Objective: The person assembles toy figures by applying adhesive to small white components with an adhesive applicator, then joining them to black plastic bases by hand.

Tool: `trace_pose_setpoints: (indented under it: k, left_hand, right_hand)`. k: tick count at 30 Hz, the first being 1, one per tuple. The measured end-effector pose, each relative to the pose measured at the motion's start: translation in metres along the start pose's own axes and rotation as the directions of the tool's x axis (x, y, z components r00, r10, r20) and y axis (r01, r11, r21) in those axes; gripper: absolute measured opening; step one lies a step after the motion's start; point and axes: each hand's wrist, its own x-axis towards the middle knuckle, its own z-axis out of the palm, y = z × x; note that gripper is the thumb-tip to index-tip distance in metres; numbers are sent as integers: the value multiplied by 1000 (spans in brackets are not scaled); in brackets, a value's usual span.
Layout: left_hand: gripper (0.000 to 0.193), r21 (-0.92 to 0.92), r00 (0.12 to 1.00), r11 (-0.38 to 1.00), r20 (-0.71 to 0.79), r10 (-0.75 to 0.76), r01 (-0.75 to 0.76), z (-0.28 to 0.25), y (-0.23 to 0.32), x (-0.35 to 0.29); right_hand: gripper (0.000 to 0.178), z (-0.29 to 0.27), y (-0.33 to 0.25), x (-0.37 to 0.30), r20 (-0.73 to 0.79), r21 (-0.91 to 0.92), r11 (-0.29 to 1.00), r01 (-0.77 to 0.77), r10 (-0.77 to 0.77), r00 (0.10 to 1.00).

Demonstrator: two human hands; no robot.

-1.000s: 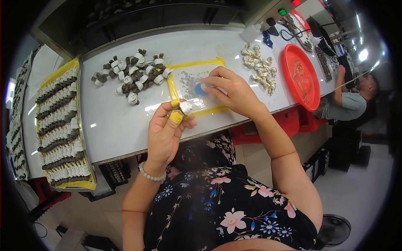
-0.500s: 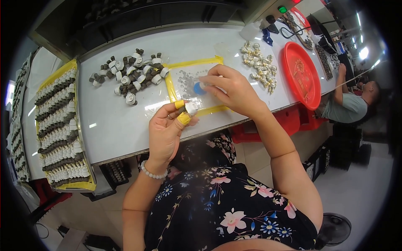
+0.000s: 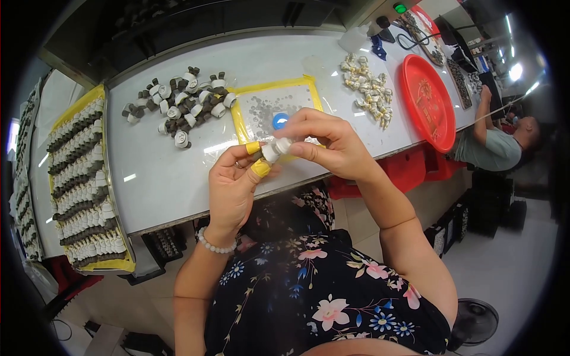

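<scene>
A small white cylindrical plastic part with a dark end (image 3: 274,151) is held above the near edge of the white worktable, pinched between both hands. It is tilted, with its pale end turned toward the right hand (image 3: 329,145) and its dark end gripped by the left hand (image 3: 234,184), whose thumb and forefinger are capped with yellow finger guards (image 3: 260,168). The part is seen just in front of a clear, yellow-edged rectangular mat (image 3: 279,107), on which a small round blue cap (image 3: 280,121) is lying. Finer detail of the part's surface cannot be made out.
</scene>
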Motion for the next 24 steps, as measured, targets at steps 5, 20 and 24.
trace_pose_setpoints:
  k: [5,20,24]
  left_hand:
    - [29,-5,1000,1000,8,8,-8,-1,0,-1]
    - [19,197,999,979,-13,44,-41,4,-5,-1]
    - [21,223,999,974,4,-54,52,5,4,1]
  right_hand:
    - [23,3,4,-1,3,-4,1000,-5,5,1000]
    - [24,5,19,-17,-66,28,999,-31,33,997]
    - [25,0,24,-20,-16,-40,999,-21,20,1000]
